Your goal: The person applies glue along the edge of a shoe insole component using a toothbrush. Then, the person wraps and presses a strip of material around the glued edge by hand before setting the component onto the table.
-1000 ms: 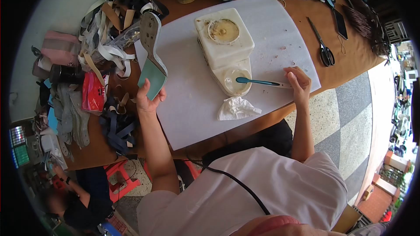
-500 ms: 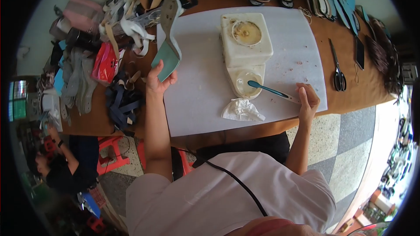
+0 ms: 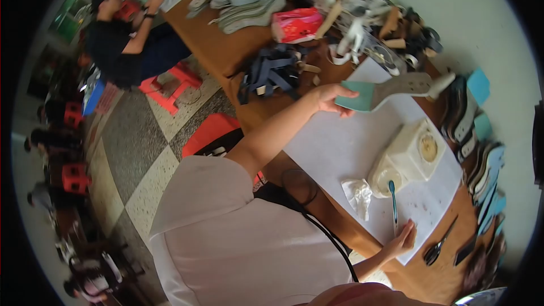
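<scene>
White tissue [image 3: 358,195] lies near the teal brush [image 3: 394,207].

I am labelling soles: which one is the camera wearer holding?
The grey sole with a pale green end, in the left hand; other soles lie on the brown table.

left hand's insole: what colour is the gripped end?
The insole is pale blue-green at that end; best seen in the head view.

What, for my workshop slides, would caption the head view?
Left hand holding a curved grey-teal sole, right hand at the end of a slim teal-white brush.
</scene>
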`<state>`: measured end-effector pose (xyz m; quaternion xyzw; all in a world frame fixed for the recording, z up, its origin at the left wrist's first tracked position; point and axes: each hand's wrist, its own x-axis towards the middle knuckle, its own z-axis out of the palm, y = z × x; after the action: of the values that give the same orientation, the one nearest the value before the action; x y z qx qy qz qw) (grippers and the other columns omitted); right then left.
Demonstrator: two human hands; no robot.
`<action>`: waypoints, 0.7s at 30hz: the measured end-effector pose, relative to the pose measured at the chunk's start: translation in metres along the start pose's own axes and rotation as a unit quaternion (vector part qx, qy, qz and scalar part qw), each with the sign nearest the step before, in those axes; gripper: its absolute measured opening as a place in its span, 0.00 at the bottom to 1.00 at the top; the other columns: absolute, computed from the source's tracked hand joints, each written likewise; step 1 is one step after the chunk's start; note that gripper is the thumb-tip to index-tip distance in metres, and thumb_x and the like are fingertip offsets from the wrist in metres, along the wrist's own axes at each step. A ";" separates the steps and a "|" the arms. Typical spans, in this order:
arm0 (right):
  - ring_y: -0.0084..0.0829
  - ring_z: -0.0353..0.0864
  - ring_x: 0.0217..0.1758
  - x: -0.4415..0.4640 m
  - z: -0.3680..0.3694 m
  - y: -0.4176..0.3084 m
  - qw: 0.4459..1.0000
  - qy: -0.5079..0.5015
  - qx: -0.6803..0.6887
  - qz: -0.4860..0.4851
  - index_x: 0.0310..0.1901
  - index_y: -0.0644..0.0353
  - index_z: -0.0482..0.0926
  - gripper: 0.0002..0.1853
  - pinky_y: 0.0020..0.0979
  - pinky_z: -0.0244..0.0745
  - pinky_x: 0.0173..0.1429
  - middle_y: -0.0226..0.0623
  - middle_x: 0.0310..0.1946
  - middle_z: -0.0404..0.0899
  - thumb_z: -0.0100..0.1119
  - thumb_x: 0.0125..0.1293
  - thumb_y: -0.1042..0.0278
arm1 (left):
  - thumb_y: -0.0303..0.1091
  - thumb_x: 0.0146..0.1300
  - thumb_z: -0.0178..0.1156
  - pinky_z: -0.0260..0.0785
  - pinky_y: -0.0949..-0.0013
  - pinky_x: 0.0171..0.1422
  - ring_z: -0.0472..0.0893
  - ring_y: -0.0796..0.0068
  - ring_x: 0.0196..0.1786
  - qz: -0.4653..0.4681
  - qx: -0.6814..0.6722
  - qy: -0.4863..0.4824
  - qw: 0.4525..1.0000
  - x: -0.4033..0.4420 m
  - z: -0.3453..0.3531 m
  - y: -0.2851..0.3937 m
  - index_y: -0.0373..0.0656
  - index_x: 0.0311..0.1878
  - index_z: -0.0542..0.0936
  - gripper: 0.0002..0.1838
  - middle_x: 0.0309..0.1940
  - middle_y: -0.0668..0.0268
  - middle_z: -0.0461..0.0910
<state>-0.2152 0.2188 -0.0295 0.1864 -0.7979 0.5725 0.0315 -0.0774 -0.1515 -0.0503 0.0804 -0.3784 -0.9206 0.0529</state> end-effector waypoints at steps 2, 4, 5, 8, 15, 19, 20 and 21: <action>0.18 0.63 0.24 -0.002 -0.001 -0.002 1.000 0.013 0.019 0.012 0.29 0.67 0.75 0.11 0.19 0.60 0.28 0.28 0.21 0.69 0.49 0.58 0.66 | 0.43 0.50 0.55 0.65 0.70 0.21 0.74 0.65 0.20 0.015 0.013 0.002 1.000 -0.002 0.005 0.001 0.36 0.33 0.72 0.17 0.20 0.56 0.73; 0.16 0.64 0.25 0.000 -0.003 0.004 1.000 0.001 0.026 0.008 0.31 0.67 0.76 0.12 0.16 0.61 0.29 0.28 0.23 0.71 0.51 0.57 0.65 | 0.43 0.51 0.55 0.65 0.71 0.21 0.74 0.68 0.20 0.017 0.034 -0.010 0.999 -0.001 0.004 0.002 0.36 0.33 0.72 0.17 0.20 0.57 0.74; 0.14 0.65 0.27 0.000 -0.005 0.009 0.999 -0.001 0.030 0.010 0.33 0.67 0.76 0.12 0.14 0.63 0.29 0.27 0.26 0.72 0.52 0.57 0.64 | 0.43 0.51 0.55 0.65 0.71 0.21 0.74 0.68 0.20 0.021 0.036 -0.008 0.999 -0.002 0.004 0.002 0.36 0.33 0.72 0.17 0.20 0.57 0.74; 0.15 0.65 0.26 0.001 -0.006 0.014 0.999 0.003 0.029 0.023 0.33 0.66 0.76 0.12 0.13 0.62 0.29 0.27 0.26 0.72 0.52 0.57 0.64 | 0.42 0.52 0.53 0.67 0.73 0.23 0.75 0.69 0.23 0.011 0.027 -0.015 0.999 -0.003 0.007 0.003 0.35 0.34 0.71 0.16 0.21 0.56 0.74; 0.18 0.64 0.24 -0.001 -0.003 0.005 1.000 0.014 -0.022 0.007 0.29 0.66 0.76 0.12 0.20 0.61 0.28 0.28 0.21 0.70 0.50 0.57 0.65 | 0.41 0.51 0.55 0.67 0.72 0.20 0.75 0.68 0.22 0.027 0.000 0.014 1.000 -0.004 0.011 0.003 0.35 0.35 0.71 0.17 0.21 0.57 0.73; 0.19 0.64 0.24 0.000 -0.004 0.006 1.000 0.009 -0.018 0.012 0.30 0.66 0.76 0.12 0.20 0.61 0.28 0.28 0.21 0.70 0.50 0.58 0.65 | 0.40 0.52 0.54 0.67 0.74 0.22 0.75 0.69 0.23 0.018 0.001 -0.002 1.000 -0.004 0.009 0.005 0.35 0.36 0.70 0.16 0.23 0.57 0.73; 0.19 0.64 0.24 -0.001 -0.004 0.006 1.000 0.010 -0.014 0.012 0.30 0.66 0.76 0.12 0.20 0.60 0.28 0.28 0.21 0.70 0.50 0.58 0.65 | 0.40 0.52 0.54 0.67 0.74 0.22 0.75 0.69 0.23 0.016 0.003 -0.002 1.000 -0.004 0.008 0.004 0.35 0.36 0.70 0.16 0.23 0.57 0.73; 0.19 0.64 0.24 -0.001 -0.004 0.006 1.000 0.013 -0.012 0.013 0.30 0.66 0.76 0.12 0.20 0.60 0.28 0.28 0.21 0.70 0.50 0.58 0.65 | 0.40 0.52 0.54 0.67 0.73 0.22 0.75 0.69 0.23 0.016 0.000 0.000 1.000 -0.004 0.008 0.004 0.35 0.36 0.70 0.16 0.23 0.57 0.73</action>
<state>-0.2171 0.2243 -0.0339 0.1681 -0.8063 0.5660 0.0369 -0.0748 -0.1484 -0.0418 0.0745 -0.3793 -0.9198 0.0676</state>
